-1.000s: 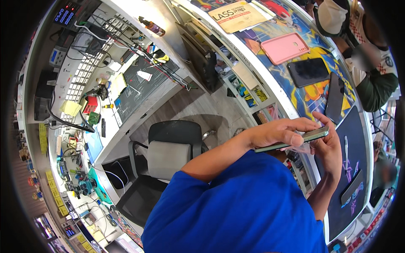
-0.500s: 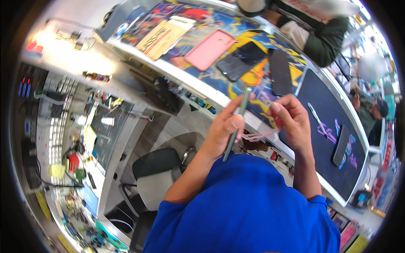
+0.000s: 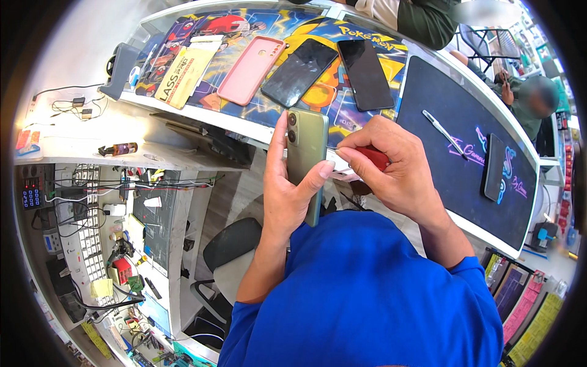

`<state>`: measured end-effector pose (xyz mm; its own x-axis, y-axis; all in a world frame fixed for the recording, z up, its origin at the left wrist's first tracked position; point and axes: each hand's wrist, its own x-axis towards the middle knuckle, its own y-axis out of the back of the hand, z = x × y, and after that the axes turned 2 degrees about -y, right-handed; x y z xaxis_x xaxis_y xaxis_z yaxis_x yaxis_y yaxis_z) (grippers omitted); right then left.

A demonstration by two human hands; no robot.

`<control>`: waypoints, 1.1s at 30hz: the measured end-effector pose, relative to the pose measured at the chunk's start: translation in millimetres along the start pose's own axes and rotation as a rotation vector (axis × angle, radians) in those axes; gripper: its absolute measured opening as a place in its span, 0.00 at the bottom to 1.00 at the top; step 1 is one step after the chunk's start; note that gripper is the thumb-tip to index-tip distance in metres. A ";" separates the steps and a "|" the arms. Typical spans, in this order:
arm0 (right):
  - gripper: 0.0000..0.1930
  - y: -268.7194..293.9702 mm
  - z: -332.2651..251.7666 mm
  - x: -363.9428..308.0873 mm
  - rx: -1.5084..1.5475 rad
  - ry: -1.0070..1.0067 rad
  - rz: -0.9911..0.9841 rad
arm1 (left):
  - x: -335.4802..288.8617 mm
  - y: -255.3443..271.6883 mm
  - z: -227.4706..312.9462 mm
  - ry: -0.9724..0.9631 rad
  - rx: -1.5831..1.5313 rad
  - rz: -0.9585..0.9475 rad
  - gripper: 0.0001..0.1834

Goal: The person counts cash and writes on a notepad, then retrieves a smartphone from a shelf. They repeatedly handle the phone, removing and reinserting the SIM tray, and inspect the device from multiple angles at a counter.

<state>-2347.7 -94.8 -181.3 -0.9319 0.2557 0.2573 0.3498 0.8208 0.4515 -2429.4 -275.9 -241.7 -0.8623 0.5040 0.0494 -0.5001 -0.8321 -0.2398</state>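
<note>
My left hand is wrapped around a green phone held upright, thumb along one side and fingers along the other. Its back with round camera lenses faces me. Close beside the phone's right edge, my right hand is closed, thumb and forefinger pinched together. A small red object shows within its curled fingers; its kind is hard to tell. Whatever lies between the pinching fingertips is too small to make out. A pale strip shows below them, partly hidden.
Ahead, the counter bears a pink phone case, two dark phones and a yellow package. A pen and another phone lie on the black mat. A chair stands at left; a person's sleeve is across the counter.
The phone has turned from edge-on to show its back. My right hand has come closer to it, and the pale strips that stretched between my hands are now mostly hidden.
</note>
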 end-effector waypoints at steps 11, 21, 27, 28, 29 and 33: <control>0.04 2.9 -2.7 -0.7 -0.056 0.026 0.019 | 1.1 5.0 -1.3 -0.126 0.266 0.061 0.58; 0.04 0.8 -5.1 -2.8 -0.071 0.006 0.007 | 1.0 7.2 -4.7 -0.164 0.329 0.059 0.58; 0.05 -4.1 -8.7 -2.2 -0.208 0.122 0.038 | 0.2 11.9 6.3 -0.287 0.704 0.054 0.61; 0.05 -5.4 -9.3 -1.1 -0.258 0.172 0.045 | -1.3 10.3 9.5 -0.290 0.737 0.067 0.62; 0.05 -7.3 -9.0 -0.3 -0.263 0.192 0.045 | -2.5 9.4 11.6 -0.292 0.771 0.080 0.63; 0.05 -15.1 -2.9 2.5 -0.282 0.256 0.056 | -4.4 9.5 14.5 -0.291 0.785 0.107 0.63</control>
<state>-2355.0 -108.1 -185.0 -0.8690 0.1311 0.4772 0.4454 0.6275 0.6387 -2431.5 -289.3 -230.2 -0.8405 0.4229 0.3387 -0.2318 -0.8456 0.4808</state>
